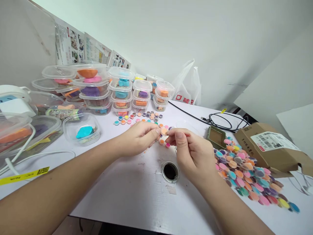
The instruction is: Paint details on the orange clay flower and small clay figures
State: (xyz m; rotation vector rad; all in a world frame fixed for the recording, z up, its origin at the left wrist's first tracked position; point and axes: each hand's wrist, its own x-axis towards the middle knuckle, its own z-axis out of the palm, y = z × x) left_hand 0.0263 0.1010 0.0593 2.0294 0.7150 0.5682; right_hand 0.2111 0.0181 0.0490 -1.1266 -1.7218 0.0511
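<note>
Your right hand (pixel 193 151), clasping a red stick (pixel 187 134), could jab loose the peach paint pot (pixel 163 131) your left hand (pixel 140 137) pinches.

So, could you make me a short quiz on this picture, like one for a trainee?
1. True or false: the big heap of coloured pots lies on the person's right.

2. Multiple choice: what colour is the lump in the clear tub beside the left forearm?
A) bright blue
B) orange
C) purple

3. Short answer: what colour is the small pot between the grip of the left hand and that of the right hand?

Key: 1. True. 2. A. 3. Light orange.
</note>
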